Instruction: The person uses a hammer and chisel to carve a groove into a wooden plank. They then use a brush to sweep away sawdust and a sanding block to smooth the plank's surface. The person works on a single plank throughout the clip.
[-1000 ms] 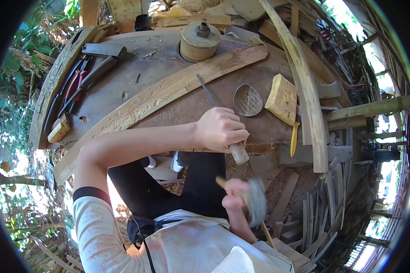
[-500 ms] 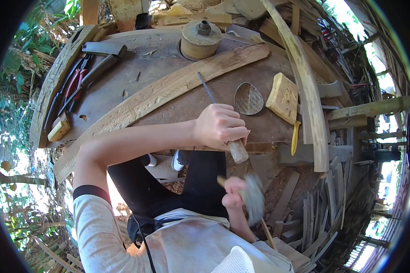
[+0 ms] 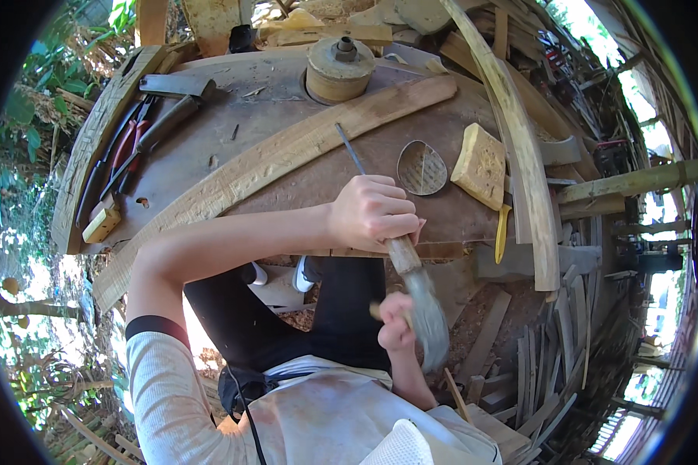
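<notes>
My left hand (image 3: pixel 376 213) is wrapped round the wooden handle of a chisel (image 3: pixel 350 149). Its thin metal blade points away from me, and its tip meets a long, curved wooden board (image 3: pixel 287 149) lying across the bench. Closer to my body, my right hand (image 3: pixel 396 319) grips the short handle of a mallet (image 3: pixel 429 322). The mallet's grey head is smeared by motion, and its upper end is at the butt of the chisel handle; whether they touch I cannot tell for sure.
The workbench (image 3: pixel 186 159) carries a cleaver-like blade (image 3: pixel 177 84), red-handled pliers (image 3: pixel 129 143) and a wooden block (image 3: pixel 101 225) on the left. A round fixture with a bolt (image 3: pixel 340 74), an oval metal ring (image 3: pixel 423 168), a yellowish block (image 3: pixel 479 167) and a curved pole (image 3: pixel 523 139) stand farther right.
The mallet head has swung up from lower down to the butt of the chisel handle. My left hand and the chisel have stayed in place on the board.
</notes>
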Motion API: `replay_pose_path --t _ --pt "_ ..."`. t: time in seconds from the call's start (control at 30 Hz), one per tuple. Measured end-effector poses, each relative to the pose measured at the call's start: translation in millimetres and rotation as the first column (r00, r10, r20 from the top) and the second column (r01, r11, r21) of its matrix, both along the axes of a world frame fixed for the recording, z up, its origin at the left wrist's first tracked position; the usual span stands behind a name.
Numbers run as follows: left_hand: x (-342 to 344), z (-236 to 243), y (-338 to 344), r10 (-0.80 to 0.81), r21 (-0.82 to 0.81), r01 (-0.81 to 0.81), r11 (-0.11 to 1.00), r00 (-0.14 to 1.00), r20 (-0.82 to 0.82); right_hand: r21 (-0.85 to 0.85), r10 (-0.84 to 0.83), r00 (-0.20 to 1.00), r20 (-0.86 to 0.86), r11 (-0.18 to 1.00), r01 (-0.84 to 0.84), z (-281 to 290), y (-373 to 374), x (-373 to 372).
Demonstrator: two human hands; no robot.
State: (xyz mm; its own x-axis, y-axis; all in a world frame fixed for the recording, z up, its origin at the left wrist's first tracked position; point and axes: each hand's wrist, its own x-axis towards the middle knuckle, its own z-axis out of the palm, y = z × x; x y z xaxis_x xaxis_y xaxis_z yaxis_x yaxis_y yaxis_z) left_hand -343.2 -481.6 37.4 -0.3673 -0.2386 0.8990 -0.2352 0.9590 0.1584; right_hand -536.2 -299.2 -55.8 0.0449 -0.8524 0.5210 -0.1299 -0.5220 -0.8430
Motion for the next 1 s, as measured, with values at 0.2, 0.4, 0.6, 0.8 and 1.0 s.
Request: replay_pose_path --t 0.2,0.4,0.6,0.8,1.0 --pt "1.5 0.4 -2.0 0.008 -0.022 -0.007 1.0 1.0 0.007 -0.204 -0.027 0.995 0.097 0.978 0.047 3.0 2.7 -4.4" --pt "0.3 2.8 -1.1 0.015 -0.043 -0.014 0.999 1.0 0.013 -0.223 0.122 0.987 0.101 0.97 -0.097 5.3 1.6 -0.3" --pt "-0.5 5.7 -1.5 0.043 -0.065 -0.045 0.997 0.998 -0.035 -0.1 0.112 0.994 0.0 0.989 -0.112 10.4 -3.2 5.5" --pt "-0.3 4.4 -1.6 0.07 -0.057 -0.073 0.996 0.997 -0.043 -0.023 0.113 0.994 0.006 0.993 -0.113 20.7 -1.8 7.4" --pt "0.3 6.6 -4.5 0.054 -0.1 -0.057 0.993 0.998 -0.042 -0.015 0.101 0.993 -0.062 0.995 -0.102 17.9 -7.0 8.8"
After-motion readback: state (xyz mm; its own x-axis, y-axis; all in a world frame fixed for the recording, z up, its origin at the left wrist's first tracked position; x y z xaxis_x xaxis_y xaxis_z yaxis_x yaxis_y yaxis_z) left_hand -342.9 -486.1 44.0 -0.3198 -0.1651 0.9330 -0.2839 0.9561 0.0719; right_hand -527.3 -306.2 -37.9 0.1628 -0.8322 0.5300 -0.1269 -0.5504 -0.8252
